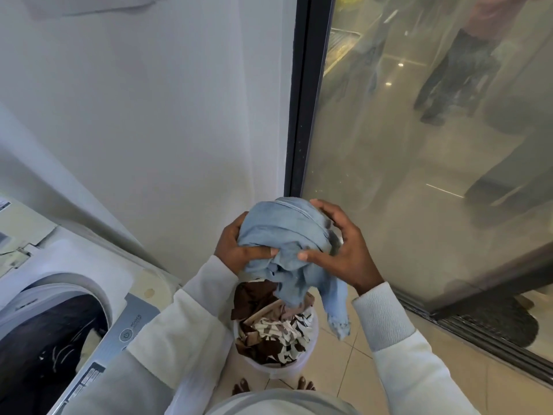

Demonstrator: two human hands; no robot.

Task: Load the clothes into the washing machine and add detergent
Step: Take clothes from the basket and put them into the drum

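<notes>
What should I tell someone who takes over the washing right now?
Left hand: grips the bunched light-blue denim garment from its left side.
Right hand: holds the same garment from the right, fingers curled over it.
The garment is up over the round white plastic bucket, which holds brown and white patterned clothes. The white top-loading washing machine stands open at the left, dark laundry in its drum.
Done: some laundry loaded. Left: drop the denim in, load the bucket's clothes, add detergent, not in view.
</notes>
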